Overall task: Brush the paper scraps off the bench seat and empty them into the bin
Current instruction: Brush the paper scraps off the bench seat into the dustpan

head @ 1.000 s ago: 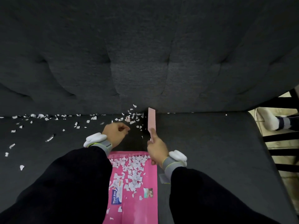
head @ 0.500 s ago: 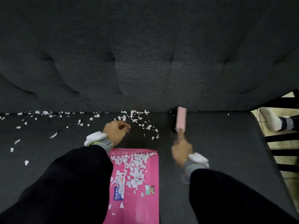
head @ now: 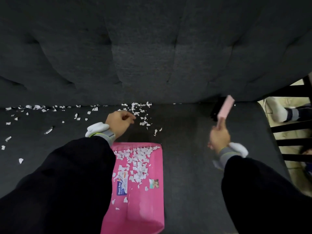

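Pink dustpan (head: 148, 208) on bench (head: 194, 166), paper scraps (head: 138, 166) in and beyond it, left hand (head: 119, 123) past its lip, curled, empty, right hand (head: 219, 137) right of it gripping brush (head: 225, 107)

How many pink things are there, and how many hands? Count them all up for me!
pink plastic dustpan: 1
pink hand brush: 1
hands, left hand and right hand: 2
Total: 4

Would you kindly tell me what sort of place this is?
Probably a home dining or sitting area: a dark grey tufted fabric bench, black chair rungs beside it, and a pink plastic dustpan on the seat.
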The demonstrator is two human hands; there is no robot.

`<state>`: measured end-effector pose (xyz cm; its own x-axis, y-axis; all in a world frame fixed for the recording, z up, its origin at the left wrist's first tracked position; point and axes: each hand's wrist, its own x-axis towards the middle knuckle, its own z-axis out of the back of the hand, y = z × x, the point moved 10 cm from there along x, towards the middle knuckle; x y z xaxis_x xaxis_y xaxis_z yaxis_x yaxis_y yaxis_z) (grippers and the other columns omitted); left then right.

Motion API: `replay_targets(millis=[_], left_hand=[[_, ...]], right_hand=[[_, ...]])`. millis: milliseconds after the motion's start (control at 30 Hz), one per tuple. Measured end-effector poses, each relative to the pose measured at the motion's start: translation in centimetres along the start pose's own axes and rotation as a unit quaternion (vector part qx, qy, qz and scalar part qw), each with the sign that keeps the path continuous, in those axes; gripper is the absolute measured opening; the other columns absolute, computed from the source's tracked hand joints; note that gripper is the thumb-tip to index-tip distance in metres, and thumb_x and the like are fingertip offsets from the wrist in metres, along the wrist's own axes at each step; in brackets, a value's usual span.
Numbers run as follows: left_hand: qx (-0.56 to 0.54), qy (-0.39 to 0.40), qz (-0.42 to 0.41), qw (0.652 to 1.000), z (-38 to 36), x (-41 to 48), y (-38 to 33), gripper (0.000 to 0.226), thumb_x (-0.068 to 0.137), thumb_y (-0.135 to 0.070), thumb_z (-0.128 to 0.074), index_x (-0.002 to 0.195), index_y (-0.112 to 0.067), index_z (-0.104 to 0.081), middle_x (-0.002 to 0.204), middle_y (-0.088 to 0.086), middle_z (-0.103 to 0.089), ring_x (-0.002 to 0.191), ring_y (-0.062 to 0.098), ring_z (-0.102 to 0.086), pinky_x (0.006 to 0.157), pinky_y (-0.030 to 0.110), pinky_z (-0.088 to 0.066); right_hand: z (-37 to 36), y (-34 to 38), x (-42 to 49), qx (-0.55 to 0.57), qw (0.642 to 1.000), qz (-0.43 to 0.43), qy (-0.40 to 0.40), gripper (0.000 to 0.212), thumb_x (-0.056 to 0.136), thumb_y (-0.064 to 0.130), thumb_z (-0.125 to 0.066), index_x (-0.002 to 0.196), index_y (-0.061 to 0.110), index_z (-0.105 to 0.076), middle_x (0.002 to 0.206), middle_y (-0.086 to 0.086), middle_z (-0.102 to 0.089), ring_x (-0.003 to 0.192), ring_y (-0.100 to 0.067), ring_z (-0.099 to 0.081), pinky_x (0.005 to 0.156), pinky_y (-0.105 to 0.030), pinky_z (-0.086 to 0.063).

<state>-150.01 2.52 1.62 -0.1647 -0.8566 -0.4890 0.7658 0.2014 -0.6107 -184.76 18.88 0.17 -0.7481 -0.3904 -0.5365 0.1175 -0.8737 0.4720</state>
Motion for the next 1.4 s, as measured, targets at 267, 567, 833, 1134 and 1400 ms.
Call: replay_targets(millis=[267,567,833,1134,1400], left_hand=[[-0.006,0.012,-0.012,1.0,-0.1,1.3,0.9,0.016,0.09,-0.017,-0.056,0.092,-0.021,-0.071,0.077,-0.007,-0.068,0.081,0.005,-0.06,0.06,0.0,-0.035],[0.01,0.024,-0.012,1.0,1.3,1.8,1.6,0.017,0.09,-0.017,-0.055,0.088,-0.025,-0.07,0.072,-0.016,-0.065,0.069,0.002,-0.057,0.055,0.002,-0.036],[0.005,0.036,-0.032,0.999,1.0,2.3,-2.0,0.022,0.088,-0.014,-0.056,0.078,-0.031,-0.067,0.07,-0.016,-0.066,0.076,0.01,-0.061,0.067,0.016,-0.041],[0.017,0.078,-0.086,0.993,-6.7,2.9,-11.1,0.018,0.088,-0.015,-0.056,0.083,-0.027,-0.069,0.069,-0.018,-0.064,0.074,0.005,-0.058,0.062,0.004,-0.035],[0.009,0.101,-0.116,0.988,-14.4,2.7,-16.5,0.016,0.088,-0.014,-0.057,0.084,-0.021,-0.071,0.067,-0.015,-0.064,0.062,-0.008,-0.057,0.061,0.003,-0.038]], right_hand=[[-6.5,3.6,1.7,0.081,0.989,-0.095,0.08,0.065,0.091,0.003,-0.037,0.148,0.027,-0.018,0.068,-0.005,-0.04,0.049,-0.017,-0.041,0.029,-0.012,-0.032],[-17.8,6.0,-11.1,0.023,0.948,-0.04,0.314,0.066,0.096,0.011,-0.032,0.147,0.046,-0.009,0.113,-0.007,-0.043,0.041,-0.011,-0.04,0.031,-0.015,-0.036],[-6.1,6.1,-9.6,-0.057,0.977,0.112,0.172,0.057,0.097,0.02,-0.039,0.145,0.046,-0.021,0.103,-0.018,-0.063,0.064,-0.027,-0.06,0.056,-0.026,-0.049],[0.5,-0.4,-4.7,-0.06,0.981,0.103,0.155,0.058,0.098,0.018,-0.041,0.145,0.044,-0.021,0.099,-0.013,-0.061,0.077,-0.027,-0.062,0.069,-0.021,-0.043],[12.2,-4.5,6.8,-0.112,0.994,0.016,-0.01,0.056,0.097,0.02,-0.04,0.147,0.038,-0.022,0.113,-0.027,-0.06,0.097,-0.041,-0.06,0.074,-0.031,-0.042]])
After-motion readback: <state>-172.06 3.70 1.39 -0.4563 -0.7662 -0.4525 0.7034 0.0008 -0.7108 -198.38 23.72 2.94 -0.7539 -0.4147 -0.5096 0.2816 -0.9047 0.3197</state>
